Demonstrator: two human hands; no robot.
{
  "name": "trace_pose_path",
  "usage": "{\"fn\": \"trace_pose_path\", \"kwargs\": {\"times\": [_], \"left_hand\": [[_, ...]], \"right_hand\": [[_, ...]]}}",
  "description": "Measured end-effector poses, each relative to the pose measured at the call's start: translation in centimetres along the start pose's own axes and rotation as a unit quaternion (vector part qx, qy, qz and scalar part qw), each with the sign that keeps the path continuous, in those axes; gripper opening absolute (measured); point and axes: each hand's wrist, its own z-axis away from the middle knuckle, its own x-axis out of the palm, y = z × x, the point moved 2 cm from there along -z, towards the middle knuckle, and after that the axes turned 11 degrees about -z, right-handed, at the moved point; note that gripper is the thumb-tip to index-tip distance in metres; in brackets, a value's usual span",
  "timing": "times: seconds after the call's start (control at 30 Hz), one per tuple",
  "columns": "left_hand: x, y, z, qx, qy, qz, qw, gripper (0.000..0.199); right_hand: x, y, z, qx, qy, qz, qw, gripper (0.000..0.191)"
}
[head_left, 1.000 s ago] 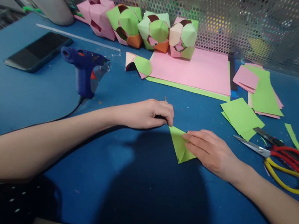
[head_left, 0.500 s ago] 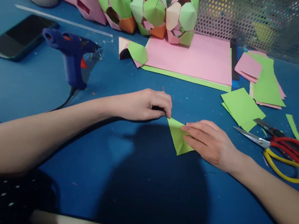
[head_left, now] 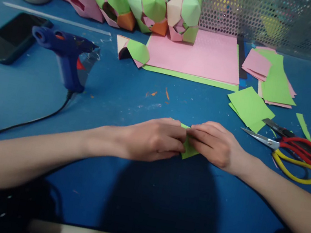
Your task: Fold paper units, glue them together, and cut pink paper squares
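Observation:
A small folded piece of green paper (head_left: 190, 151) lies on the blue table in front of me, mostly covered by both hands. My left hand (head_left: 157, 140) reaches over its left side, fingers curled down onto it. From the right, my right hand (head_left: 216, 145) holds the paper against the table, its fingers close together. The two hands' fingertips nearly meet over the paper. What the left fingertips grip underneath is partly hidden.
Scissors (head_left: 284, 150) and a craft knife (head_left: 278, 128) lie right, near green paper squares (head_left: 251, 106). A blue glue gun (head_left: 69, 58) and a phone (head_left: 10, 36) are left. Folded paper shapes (head_left: 154, 7) line the back, with pink sheets (head_left: 195, 57) before them.
My left hand has come down and right from the paper's upper left corner and now covers its left part. My right hand stays on the paper. The view has shifted slightly.

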Motion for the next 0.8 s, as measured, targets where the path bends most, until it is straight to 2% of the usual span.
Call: {"fn": "trace_pose_path", "kwargs": {"times": [0.17, 0.37, 0.8], "left_hand": [[1.1, -0.3, 0.1, 0.018, 0.024, -0.017, 0.999, 0.022], [1.3, -0.2, 0.1, 0.036, 0.050, -0.027, 0.998, 0.022], [1.1, -0.1, 0.0, 0.055, 0.045, -0.068, 0.995, 0.026]], "right_hand": [[-0.2, -0.1, -0.1, 0.011, -0.016, -0.005, 1.000, 0.031], [-0.2, -0.1, -0.1, -0.001, -0.011, 0.019, 1.000, 0.029], [0.1, 0.1, 0.1, 0.000, -0.035, 0.010, 0.999, 0.028]]}}
